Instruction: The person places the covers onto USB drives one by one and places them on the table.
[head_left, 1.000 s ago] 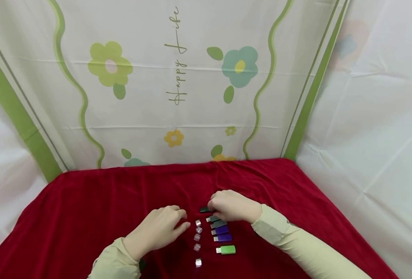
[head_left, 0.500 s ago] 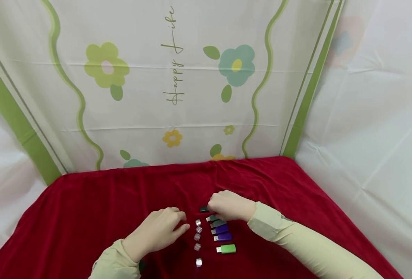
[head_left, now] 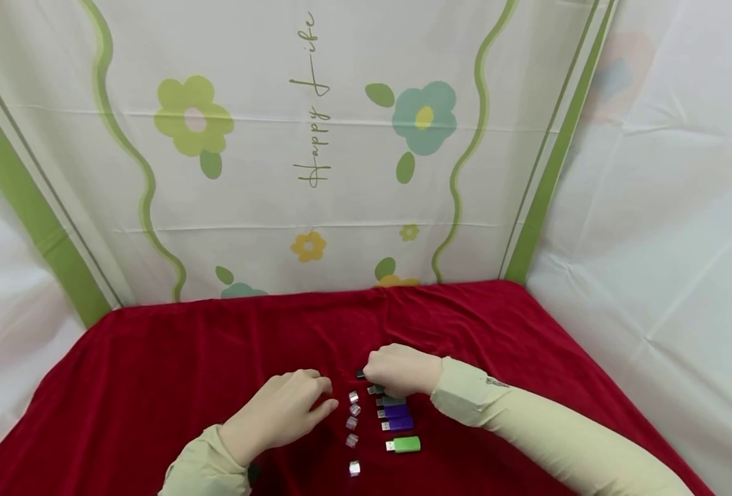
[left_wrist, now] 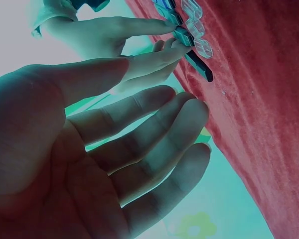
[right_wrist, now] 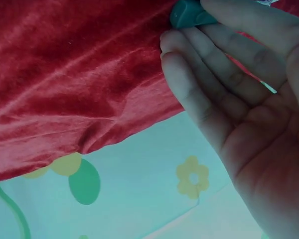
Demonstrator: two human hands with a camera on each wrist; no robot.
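My right hand (head_left: 403,368) is at the far end of a column of USB sticks, its thumb and fingers pinching a dark grey-green USB stick (right_wrist: 188,14). Beyond it lies a black USB stick (left_wrist: 200,66), largely covered by the hand in the head view. Nearer lie a grey one (head_left: 394,401), two purple ones (head_left: 398,424) and a bright green USB stick (head_left: 406,444), metal plugs facing left. Left of them runs a column of small clear caps (head_left: 352,423). My left hand (head_left: 285,406) hovers just left of the caps, palm inward, fingers loosely bent, holding nothing.
A wrinkled red cloth (head_left: 173,386) covers the table. Behind it hangs a white curtain (head_left: 260,172) printed with flowers, and a white sheet (head_left: 663,241) closes off the right side. Part of a dark object (head_left: 253,472) shows beside the left cuff.
The right hand has shifted slightly left and nearer, now covering more of the grey-green and black USB sticks. The left hand, caps and other sticks stay in place.
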